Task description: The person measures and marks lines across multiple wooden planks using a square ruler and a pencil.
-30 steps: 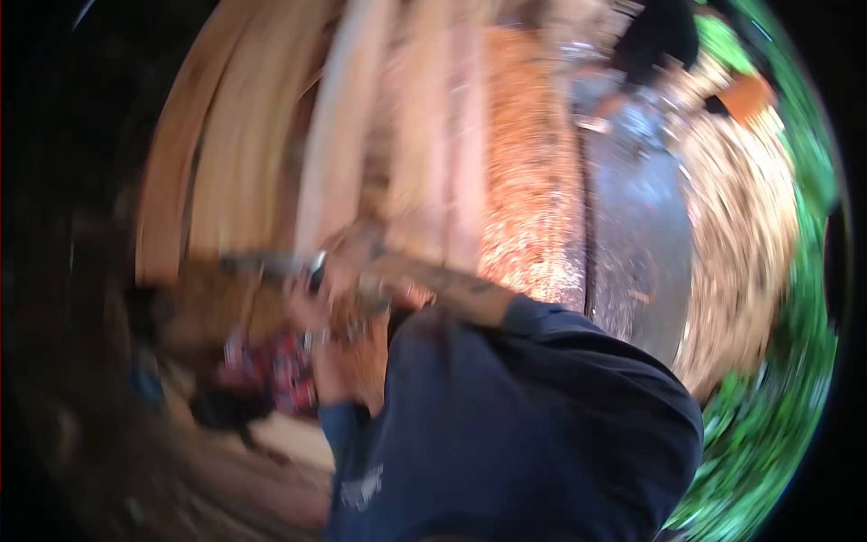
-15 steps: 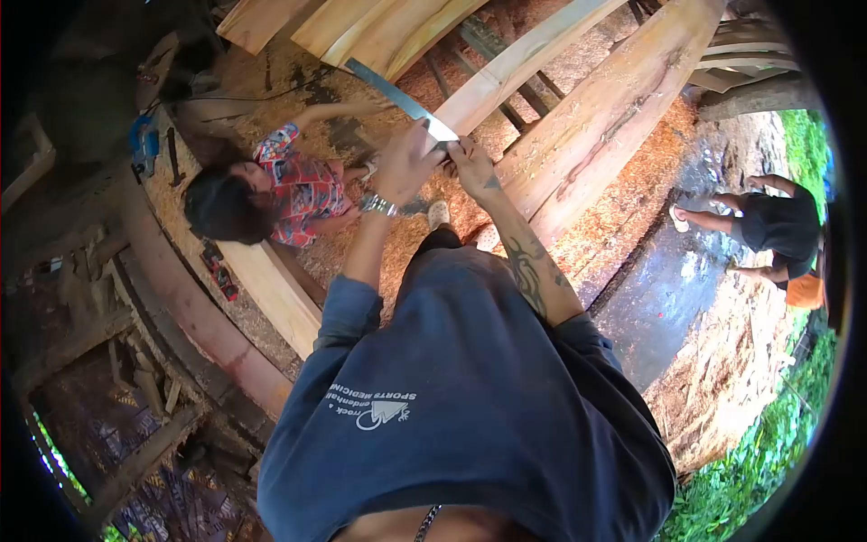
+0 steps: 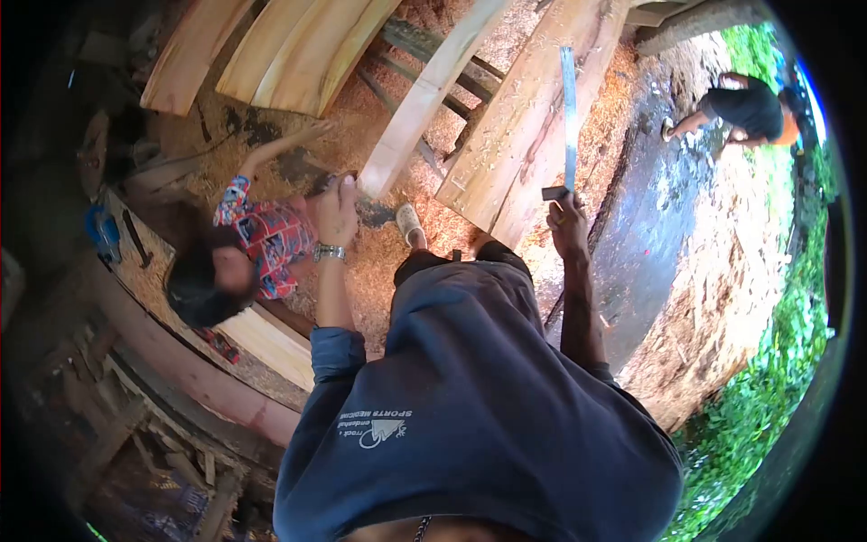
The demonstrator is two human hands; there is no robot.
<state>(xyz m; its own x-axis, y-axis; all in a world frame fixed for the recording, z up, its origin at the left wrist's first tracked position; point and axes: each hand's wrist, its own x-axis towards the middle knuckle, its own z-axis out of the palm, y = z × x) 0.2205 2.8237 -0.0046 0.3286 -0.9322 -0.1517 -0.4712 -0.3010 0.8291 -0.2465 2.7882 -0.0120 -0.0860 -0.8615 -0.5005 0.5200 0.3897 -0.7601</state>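
My right hand [image 3: 569, 226] is closed on the dark stock of a metal square [image 3: 570, 117]. Its silvery blade points away from me, over the right side of a wide plank [image 3: 519, 135]. To the left, my left hand [image 3: 337, 210], with a metal watch at the wrist, has its fingers curled together beside the near end of a narrow board [image 3: 388, 154]. Something small and dark shows at its fingertips, too unclear to name.
A person in a red patterned shirt [image 3: 271, 237] is close on the left, one arm stretched out. Another person in dark clothes [image 3: 750, 108] bends at the far right. More planks [image 3: 302, 54] lie ahead. Sawdust covers the ground. A blue tool [image 3: 104, 233] rests at the far left.
My hands have moved apart. The square has left my left hand and swung upright to the right in my right hand. The view has shifted.
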